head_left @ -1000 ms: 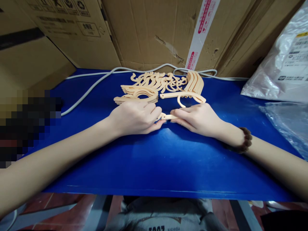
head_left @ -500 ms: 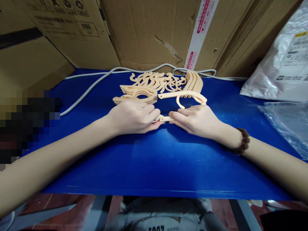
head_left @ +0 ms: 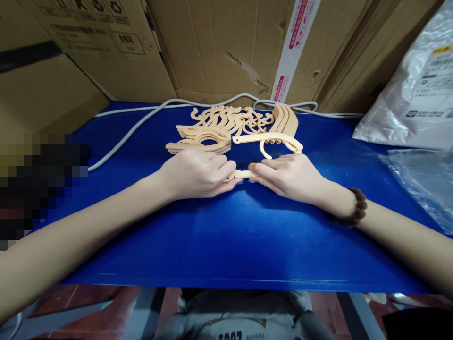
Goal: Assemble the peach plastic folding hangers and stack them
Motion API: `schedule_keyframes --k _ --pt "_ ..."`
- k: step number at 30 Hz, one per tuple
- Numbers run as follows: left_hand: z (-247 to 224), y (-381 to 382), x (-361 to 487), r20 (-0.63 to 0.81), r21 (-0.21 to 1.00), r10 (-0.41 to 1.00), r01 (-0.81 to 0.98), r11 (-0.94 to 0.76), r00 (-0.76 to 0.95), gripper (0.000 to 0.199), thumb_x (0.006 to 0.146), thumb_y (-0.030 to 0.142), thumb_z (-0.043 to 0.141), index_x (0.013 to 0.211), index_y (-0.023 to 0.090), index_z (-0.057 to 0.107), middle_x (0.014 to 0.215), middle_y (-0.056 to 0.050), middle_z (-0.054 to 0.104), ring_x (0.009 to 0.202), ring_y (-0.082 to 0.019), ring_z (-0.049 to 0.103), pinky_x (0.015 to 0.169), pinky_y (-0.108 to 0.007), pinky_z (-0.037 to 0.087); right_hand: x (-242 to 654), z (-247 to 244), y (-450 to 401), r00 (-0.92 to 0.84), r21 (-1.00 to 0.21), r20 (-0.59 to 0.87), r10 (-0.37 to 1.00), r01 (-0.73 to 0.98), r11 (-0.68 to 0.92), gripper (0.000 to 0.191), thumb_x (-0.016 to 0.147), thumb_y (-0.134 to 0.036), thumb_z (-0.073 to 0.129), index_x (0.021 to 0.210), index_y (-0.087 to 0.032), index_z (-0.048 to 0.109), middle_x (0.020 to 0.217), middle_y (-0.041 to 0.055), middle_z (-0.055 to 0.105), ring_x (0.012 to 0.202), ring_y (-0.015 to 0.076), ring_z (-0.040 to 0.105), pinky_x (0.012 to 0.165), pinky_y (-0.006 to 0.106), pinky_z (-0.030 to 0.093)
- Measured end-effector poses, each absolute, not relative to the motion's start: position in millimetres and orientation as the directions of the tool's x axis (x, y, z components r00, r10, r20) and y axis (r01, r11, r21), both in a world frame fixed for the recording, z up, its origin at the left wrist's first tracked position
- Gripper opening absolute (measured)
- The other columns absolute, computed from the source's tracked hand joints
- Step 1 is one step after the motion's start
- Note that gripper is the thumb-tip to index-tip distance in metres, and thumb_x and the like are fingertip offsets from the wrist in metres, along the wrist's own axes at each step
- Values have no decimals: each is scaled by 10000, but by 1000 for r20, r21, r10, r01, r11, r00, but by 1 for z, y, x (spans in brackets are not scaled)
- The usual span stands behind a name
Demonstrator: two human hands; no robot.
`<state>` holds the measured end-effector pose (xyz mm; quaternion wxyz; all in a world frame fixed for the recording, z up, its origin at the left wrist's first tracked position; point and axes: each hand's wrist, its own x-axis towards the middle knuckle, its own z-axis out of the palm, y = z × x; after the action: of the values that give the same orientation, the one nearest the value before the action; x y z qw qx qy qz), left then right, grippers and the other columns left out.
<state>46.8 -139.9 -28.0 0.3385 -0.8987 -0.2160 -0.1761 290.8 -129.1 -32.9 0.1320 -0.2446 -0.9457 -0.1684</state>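
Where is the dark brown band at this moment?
The dark brown band is on the right side of the head view, around the wrist of the right hand, over the blue table.

The left hand (head_left: 200, 174) and the right hand (head_left: 290, 175) pinch a cream hanger piece (head_left: 244, 174) between them over a blue tabletop (head_left: 226, 245). Beyond the hands lie stacked curved pieces (head_left: 216, 148), clustered hooks (head_left: 231, 123) and nested hanger arms (head_left: 285, 122).

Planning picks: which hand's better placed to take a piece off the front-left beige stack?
Probably the left hand, close by that stack; the right hand is farther. Left would first have to release the beige piece between both hands.
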Motion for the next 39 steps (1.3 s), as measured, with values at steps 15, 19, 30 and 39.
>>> schedule_keyframes --k 15,19,30,39 --pt "-34 -136 45 348 -488 247 400 -776 904 375 967 392 444 663 188 525 551 -5 568 460 -155 566 423 -291 292 291 -31 -126 -908 260 211 363 410 874 434 1050 -393 286 1013 -167 654 761 29 666 646 141 539 642 307 294" --pt "-34 -137 46 360 -422 256 401 -813 897 368 975 390 441 677 189 518 544 0 565 435 -153 548 415 -288 271 290 -33 -125 -913 271 237 331 389 880 420 1046 -389 307 1011 -159 657 766 24 662 664 153 541 660 313 307" --pt "-35 -147 53 354 -238 391 486 -841 850 278 1018 319 371 829 185 525 635 23 592 524 -147 605 442 -282 237 292 -29 -125 -833 136 436 340 435 890 434 976 -502 452 839 -155 672 705 37 626 711 167 528 695 294 393" --pt "-31 -148 55 458 -286 395 553 -782 796 275 1001 278 422 776 168 535 594 17 599 488 -131 574 448 -271 216 297 -29 -120 -544 17 685 484 676 736 227 941 -319 512 790 -214 645 973 89 662 890 243 563 760 410 439"
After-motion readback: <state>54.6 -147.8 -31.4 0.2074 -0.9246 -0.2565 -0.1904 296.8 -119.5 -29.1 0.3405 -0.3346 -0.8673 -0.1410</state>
